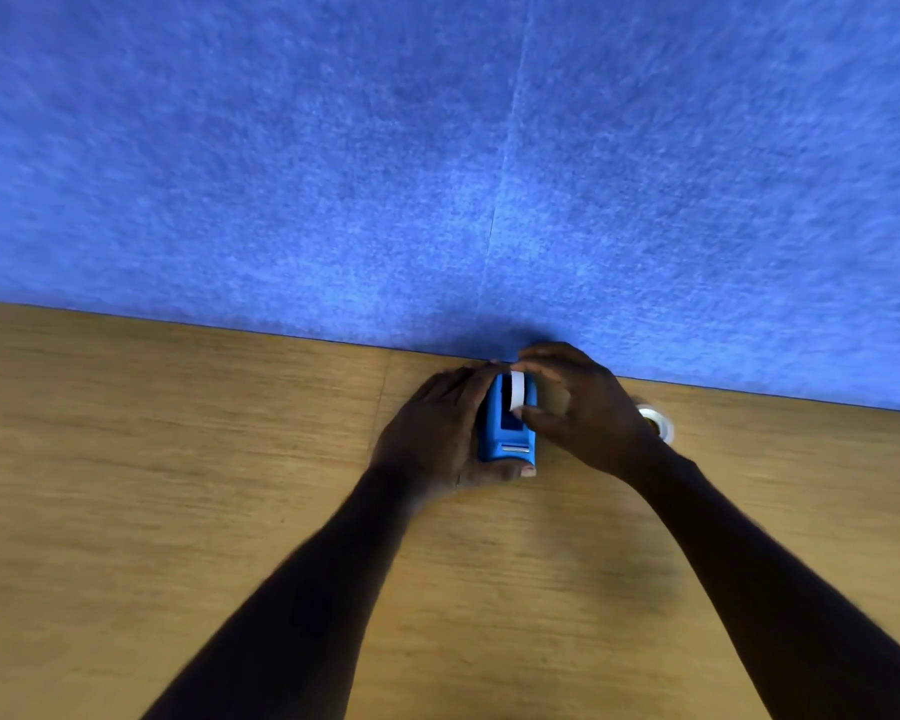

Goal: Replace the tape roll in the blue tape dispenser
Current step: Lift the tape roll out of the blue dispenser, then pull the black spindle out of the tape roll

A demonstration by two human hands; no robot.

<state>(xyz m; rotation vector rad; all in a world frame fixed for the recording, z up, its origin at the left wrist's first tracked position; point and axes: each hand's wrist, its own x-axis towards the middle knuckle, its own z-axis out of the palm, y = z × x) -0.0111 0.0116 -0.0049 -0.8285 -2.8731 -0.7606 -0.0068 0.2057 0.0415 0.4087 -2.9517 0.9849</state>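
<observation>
The left hand [432, 433] is wrapping the left side of the dispenser [507, 433], fingers [468, 379] closed along its flank and thumb pressing across the near end, pinning it to the desk [178, 485]. The dispenser is sitting mid-desk, close to the back edge where the blue felt panel [437, 148] is rising. It is a small blocky body in smooth blue plastic, with a dark slot on top and a pale strip, likely the cutter, at the near end. A white roll [516, 391] is standing on edge in the far part of the body, narrow and ring-shaped. The right hand [588, 407] is arching over it, fingertips pinching the roll from above and from the side, so closed on it. Judging by this, the step in hand is seating or lifting the roll at the cradle; which one I cannot tell. Next move is probably calling for a straight push or pull in line with the slot while the left hand is keeping the body from tipping. Further right, just behind the right wrist, a second roll [658, 420] is lying on the desk, clear and glossy, partly hidden and blurred. The desk is wood-grain laminate, matte tan; the panel is fuzzy with a faint vertical seam.
</observation>
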